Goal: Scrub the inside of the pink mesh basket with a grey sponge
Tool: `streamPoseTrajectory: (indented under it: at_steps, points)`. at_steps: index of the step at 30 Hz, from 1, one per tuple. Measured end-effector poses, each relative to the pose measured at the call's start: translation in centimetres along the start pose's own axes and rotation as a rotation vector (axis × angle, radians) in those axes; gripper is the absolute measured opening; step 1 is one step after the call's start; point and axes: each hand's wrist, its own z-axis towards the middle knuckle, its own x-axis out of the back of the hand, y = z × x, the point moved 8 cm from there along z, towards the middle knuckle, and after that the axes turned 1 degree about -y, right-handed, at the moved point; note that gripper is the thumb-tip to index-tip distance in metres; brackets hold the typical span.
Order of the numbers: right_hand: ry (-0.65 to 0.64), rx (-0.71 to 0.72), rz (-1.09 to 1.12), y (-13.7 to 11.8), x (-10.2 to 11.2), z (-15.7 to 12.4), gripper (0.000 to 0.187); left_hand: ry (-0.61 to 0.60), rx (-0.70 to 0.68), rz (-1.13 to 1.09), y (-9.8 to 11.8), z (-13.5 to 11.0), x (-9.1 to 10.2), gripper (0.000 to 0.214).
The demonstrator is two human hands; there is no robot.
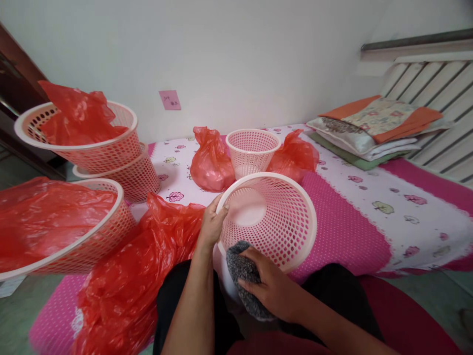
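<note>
Holding the pink basket [273, 217] by its rim, the left hand [211, 227] curls its fingers around it. The right hand [271, 286] squeezes a gray cloth [240, 271] against it.

I'm looking into a home bedroom: a bed [424, 173] is carrying a leaf-print sheet [373, 195] and folded bedding [369, 135] beside a radiator [438, 93].

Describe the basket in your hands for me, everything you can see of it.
The basket is pale pink plastic, round, tapering to a solid base, its wall a lattice of small holes under a smooth rim. It is empty and tipped, mouth toward the camera, at the near edge of the pink mat. The left hand grips its rim; the right hand holds a grey cloth against its lower edge.
</note>
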Motion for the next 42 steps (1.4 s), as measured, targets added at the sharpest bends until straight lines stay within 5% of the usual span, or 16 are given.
streamPoseTrajectory:
  at_steps: [7,13,21,27,32,36,42]
  points:
    - [0.113,-0.047,0.145,2.5,-1.3,-0.5,0.041,0.000,-0.001,0.000,0.0,0.0,0.0,0.041]
    - [0.119,0.021,0.214,1.7,-1.5,-0.8,0.038,0.011,0.007,0.002,-0.1,0.0,0.0,0.040]
    - [-0.071,-0.080,0.555,1.7,-4.0,-0.3,0.038,0.037,0.050,-0.003,0.2,-0.2,-0.1,0.040]
    - [-0.132,-0.033,0.442,1.5,-2.9,-0.7,0.037,0.040,0.055,-0.017,-0.4,-0.2,0.2,0.038]
    - [-0.230,-0.032,0.183,0.7,1.8,-1.9,0.044,0.037,0.047,-0.022,-0.4,-0.1,0.3,0.040]
    - [-0.041,-0.054,0.159,0.3,8.5,-1.9,0.040,0.038,0.045,-0.013,-0.6,0.0,0.4,0.040]
    - [0.538,0.039,-0.063,1.0,17.5,-2.5,0.043,0.022,0.044,-0.024,-0.8,0.0,0.4,0.044]
